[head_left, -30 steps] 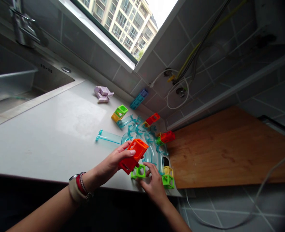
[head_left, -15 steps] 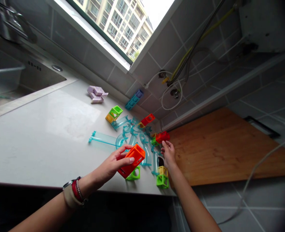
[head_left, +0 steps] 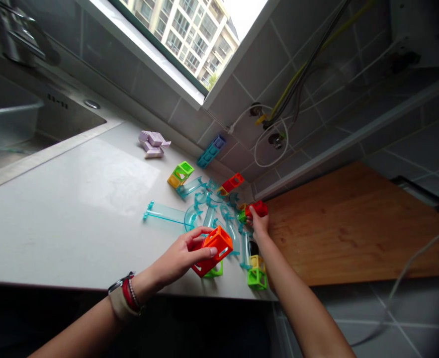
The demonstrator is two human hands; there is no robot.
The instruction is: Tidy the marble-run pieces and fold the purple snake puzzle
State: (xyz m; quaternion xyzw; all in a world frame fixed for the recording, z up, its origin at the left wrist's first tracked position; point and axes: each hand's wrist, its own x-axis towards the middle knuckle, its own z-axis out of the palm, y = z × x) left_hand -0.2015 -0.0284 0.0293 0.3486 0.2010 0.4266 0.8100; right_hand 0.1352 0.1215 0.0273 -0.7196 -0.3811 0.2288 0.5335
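My left hand (head_left: 178, 256) grips a red and orange hollow toy block stack (head_left: 219, 243) above the front of the counter. Under that stack, a green hollow block (head_left: 216, 269) is partly hidden. At the far right corner, my right hand (head_left: 259, 224) has its fingers on a red hollow block (head_left: 261, 207), beside a green block (head_left: 242, 216). Between the hands lie clear teal track pieces (head_left: 231, 233), heaped together. A yellow and green block stack (head_left: 257, 278) stands near the front edge, close to my right forearm.
On the white counter (head_left: 73, 219) are another green-yellow stack (head_left: 181, 174), a red-yellow stack (head_left: 231, 184), a blue stack (head_left: 212, 151) and lilac boxes (head_left: 154, 144). A wooden board (head_left: 338, 228) borders the right, a sink (head_left: 70, 117) the left.
My right hand has moved up onto the red block in the corner and its fingers have closed on it. My left hand still holds its stack; the view has shifted slightly.
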